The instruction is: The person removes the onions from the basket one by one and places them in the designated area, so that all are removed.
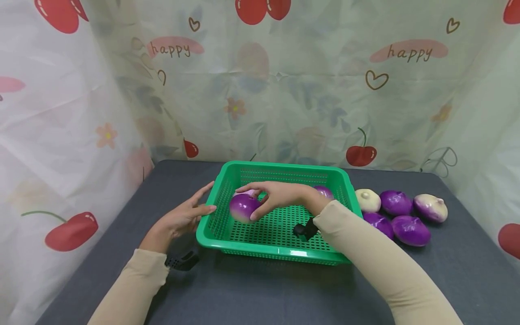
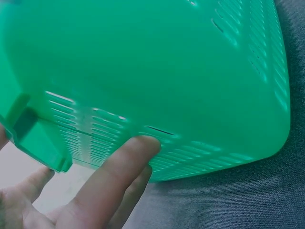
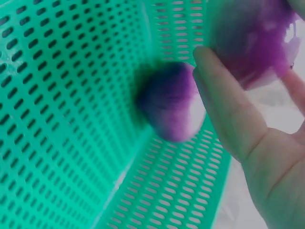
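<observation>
A turnip (image 1: 243, 209), purple fading to white, is held in the fingers and thumb of my right hand (image 1: 280, 197) over the left part of a green plastic basket (image 1: 280, 252). Behind it a paler turnip shows in part inside the basket. Another purple turnip (image 1: 323, 192) lies at the basket's right side, partly covered by my right wrist. My left hand (image 1: 183, 217) holds the basket's left rim, thumb over the edge. In the left wrist view its fingers (image 2: 116, 179) lie against the slotted outer wall.
Right of the basket, several turnips lie grouped on the dark grey table (image 1: 260, 293): a white one (image 1: 368, 200), purple ones (image 1: 411, 230), and a purple-and-white one (image 1: 430, 208). A patterned curtain (image 1: 284, 122) hangs behind the table and along both sides.
</observation>
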The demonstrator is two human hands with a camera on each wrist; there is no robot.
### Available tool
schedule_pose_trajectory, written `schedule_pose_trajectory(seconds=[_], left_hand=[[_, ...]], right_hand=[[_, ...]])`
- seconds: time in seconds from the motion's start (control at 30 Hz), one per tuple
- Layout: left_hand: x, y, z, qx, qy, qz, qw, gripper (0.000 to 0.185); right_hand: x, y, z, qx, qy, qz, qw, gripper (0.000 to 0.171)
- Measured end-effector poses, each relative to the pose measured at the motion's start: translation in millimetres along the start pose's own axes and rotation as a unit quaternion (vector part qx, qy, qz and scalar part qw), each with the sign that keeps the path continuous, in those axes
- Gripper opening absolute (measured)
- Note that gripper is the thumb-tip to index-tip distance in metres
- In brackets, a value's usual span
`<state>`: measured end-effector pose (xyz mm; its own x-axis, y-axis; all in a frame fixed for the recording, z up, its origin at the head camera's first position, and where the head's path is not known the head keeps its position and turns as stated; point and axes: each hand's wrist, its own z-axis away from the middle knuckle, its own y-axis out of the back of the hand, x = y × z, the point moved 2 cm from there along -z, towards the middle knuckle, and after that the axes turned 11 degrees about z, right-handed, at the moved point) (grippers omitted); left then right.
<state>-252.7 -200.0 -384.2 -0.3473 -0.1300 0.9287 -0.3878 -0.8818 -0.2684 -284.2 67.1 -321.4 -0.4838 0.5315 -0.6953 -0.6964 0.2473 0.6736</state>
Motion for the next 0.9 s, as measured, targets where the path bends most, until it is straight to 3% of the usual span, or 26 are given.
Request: schedule_pose_trajectory(seconds=[0.43, 0.7, 0.9], left_hand=[[-0.6, 1.9, -0.1, -0.006, 0.004, 0.006, 1.0000, 0.082], [0.7, 0.1, 1.7, -0.004, 0.006, 0.010, 0.9999, 0.083], [0.8, 0.1, 1.4, -0.003, 0.004, 0.006, 1.0000, 0.085]], right_hand=[[5, 28, 57, 0.081, 0.036, -0.045, 0.995, 0.069], [8, 31, 96, 0.089, 0.033, -0.094, 0.991, 0.071], [13, 30, 117, 0.122, 0.032, -0.109, 0.986, 0.071]])
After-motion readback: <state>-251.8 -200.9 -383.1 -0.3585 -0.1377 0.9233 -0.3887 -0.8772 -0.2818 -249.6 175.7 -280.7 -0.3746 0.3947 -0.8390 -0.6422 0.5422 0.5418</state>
